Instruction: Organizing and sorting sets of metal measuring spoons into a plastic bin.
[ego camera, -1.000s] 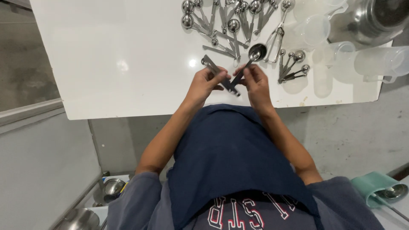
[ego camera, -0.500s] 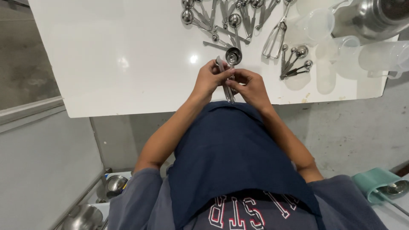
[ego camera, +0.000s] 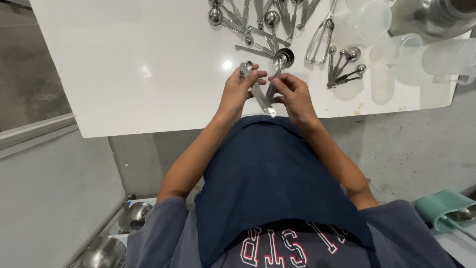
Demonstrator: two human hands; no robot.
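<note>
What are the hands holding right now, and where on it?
Two joined metal measuring spoons: left hand on one handle, right hand on the other.

Loose metal spoons (ego camera: 258,20) are scattered at the far edge of the white table (ego camera: 148,64). A scoop (ego camera: 320,34) is seen next to them, w/ a ringed spoon set (ego camera: 344,64) beside. Clear plastic cups (ego camera: 396,49) are grouped at right. Steel bowls (ego camera: 106,248) are seen below, bottom left.
</note>
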